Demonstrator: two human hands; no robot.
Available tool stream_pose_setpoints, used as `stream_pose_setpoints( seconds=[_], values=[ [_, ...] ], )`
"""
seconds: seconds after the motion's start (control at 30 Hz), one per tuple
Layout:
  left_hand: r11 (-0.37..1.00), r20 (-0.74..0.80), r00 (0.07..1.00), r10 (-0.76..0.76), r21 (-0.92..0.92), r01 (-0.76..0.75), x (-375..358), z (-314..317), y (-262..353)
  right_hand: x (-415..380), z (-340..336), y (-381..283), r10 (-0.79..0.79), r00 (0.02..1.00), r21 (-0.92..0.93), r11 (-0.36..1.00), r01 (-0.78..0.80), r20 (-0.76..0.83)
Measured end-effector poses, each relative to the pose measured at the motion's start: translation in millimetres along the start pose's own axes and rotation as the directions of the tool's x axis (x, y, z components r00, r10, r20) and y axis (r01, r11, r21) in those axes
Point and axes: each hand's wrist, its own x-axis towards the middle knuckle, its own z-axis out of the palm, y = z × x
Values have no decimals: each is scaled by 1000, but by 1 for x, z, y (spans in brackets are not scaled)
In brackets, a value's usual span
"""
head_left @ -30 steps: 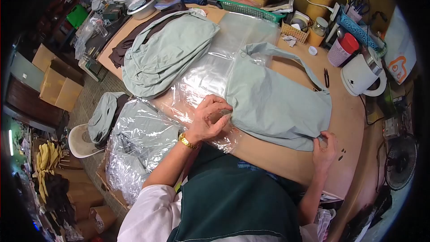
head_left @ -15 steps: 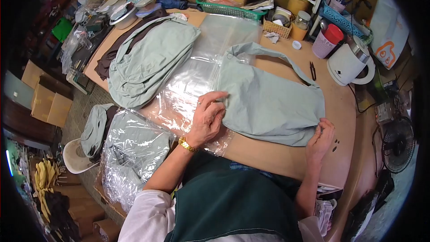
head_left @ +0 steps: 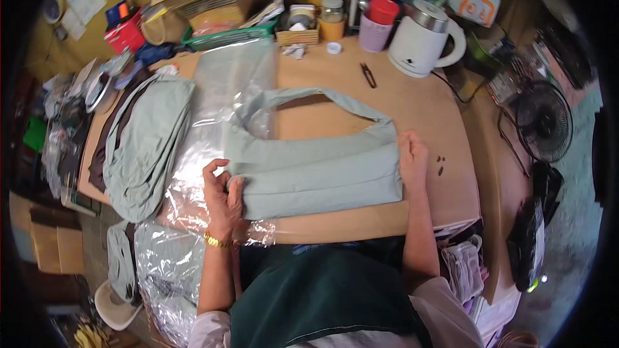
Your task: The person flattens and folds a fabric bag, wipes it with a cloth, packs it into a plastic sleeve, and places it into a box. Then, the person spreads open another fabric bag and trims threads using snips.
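A pale grey-green fabric bag (head_left: 316, 154) lies on the table in front of me, its lower part folded up in a flat horizontal band. Its strap (head_left: 322, 93) arches away at the far side. At the bag's left edge, my left hand (head_left: 223, 200) has its thumb and fingers closed on the fabric. My right hand (head_left: 413, 160) is curled round the right edge, fingertips partly hidden. Clear plastic bags (head_left: 209, 116) lie flat, partly under the left side of the fabric bag.
More grey-green bags (head_left: 149, 135) are piled at the left. Thread snips (head_left: 367, 75), a white kettle (head_left: 419, 42) and a lilac cup (head_left: 375, 33) stand or lie beyond. A green basket (head_left: 225, 37) sits at the back. At the right is a black fan (head_left: 543, 121).
The bag's lower part has been folded upward, making it a narrower band. Both hands have moved up along its sides. The camera view has shifted, so the table looks straighter.
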Motion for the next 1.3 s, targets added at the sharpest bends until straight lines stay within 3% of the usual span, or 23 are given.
stream_pose_setpoints(
  seconds=[0.03, 0.07, 0.13, 0.2, 0.23, 0.3, 0.4, 0.43, 0.5, 0.63, 0.7, 0.73, 0.77, 0.83, 0.9, 0.93, 0.97, 1.03, 1.1, 1.13, 1.2, 1.23, 1.3],
  values=[
    [992, 38, 999, -14, 125, 9, 2, -5, 11, -3, -3, 0, 11, 1000, -4, 1000, -11, -24],
    [992, 51, 999, -4, 124, -3, 4, -6, 5, -5, -5, -1, -67, 993, 242, 969, 41, 101],
    [994, 52, 996, -77, 75, 73, 2, -10, 2, -10, -10, -1, -167, 967, 478, 876, 57, 191],
    [992, 71, 990, -122, 47, 118, 2, -15, 7, -15, -17, -1, -49, 957, 252, 967, -26, 286],
    [986, 82, 982, -168, 21, 167, 3, -14, 8, -16, -15, 5, -41, 961, 249, 968, -30, 275],
    [992, 73, 990, -123, -9, 124, 5, -8, 13, -15, 0, 20, -59, 998, 130, 990, 60, -12],
    [911, 220, 887, -405, 10, 413, 12, -14, 29, -11, 8, 28, -128, 972, 62, 988, 143, -196],
    [911, 219, 887, -406, 15, 413, 13, -25, 23, -11, 5, 22, -125, 973, 67, 988, 141, -195],
    [889, 380, 817, -433, 33, 456, 16, -39, 15, -10, -8, 8, -46, 997, 354, 935, 18, 68],
    [918, 271, 895, -355, -79, 389, 19, -41, 33, -10, -21, 1, -127, 985, 570, 821, 36, 120],
    [921, 258, 900, -352, -73, 382, 23, -42, 39, -10, -32, -13, -63, 978, 658, 748, -84, 197],
    [965, 248, 943, -223, 192, 178, 25, -38, 41, -9, -32, -10, -71, 976, 659, 748, -85, 206],
    [897, 276, 957, -92, 440, -41, 25, -37, 43, -7, -30, -3, -50, 954, 552, 824, -127, 294],
    [830, 271, 953, -138, 556, -37, 26, -40, 36, -5, -23, 4, -24, 926, 434, 888, -154, 377],
    [931, 319, 929, -188, 360, 65, 26, -44, 31, -6, -17, 6, -35, 963, 477, 873, -102, 269],
    [897, 308, 870, -384, 346, 274, 29, -49, 33, -7, -16, 4, -36, 961, 478, 872, -103, 273],
    [896, 305, 870, -387, 348, 276, 28, -48, 36, -8, -15, 0, -39, 974, 381, 923, -50, 223],
    [969, 218, 957, -193, 198, 150, 25, -35, 43, -11, -8, -4, -51, 983, 275, 962, 1, 176],
    [985, 148, 976, -157, 95, 144, 22, -27, 40, -12, 6, -2, -225, 938, 7, 972, 235, -263],
    [985, 110, 979, -171, 46, 167, 21, -23, 42, -12, 6, -3, -228, 939, 6, 972, 237, -256],
    [974, 100, 969, -226, 19, 226, 19, -23, 41, -10, 6, -5, -184, 965, -244, 960, 136, -188],
    [974, 94, 970, -226, 15, 226, 18, -23, 37, -10, 3, -5, -190, 964, -246, 959, 142, -184],
    [975, 73, 976, -204, 109, 195, 19, -23, 26, -7, -3, -10, -366, 928, -503, 816, 283, -72]
  ],
)
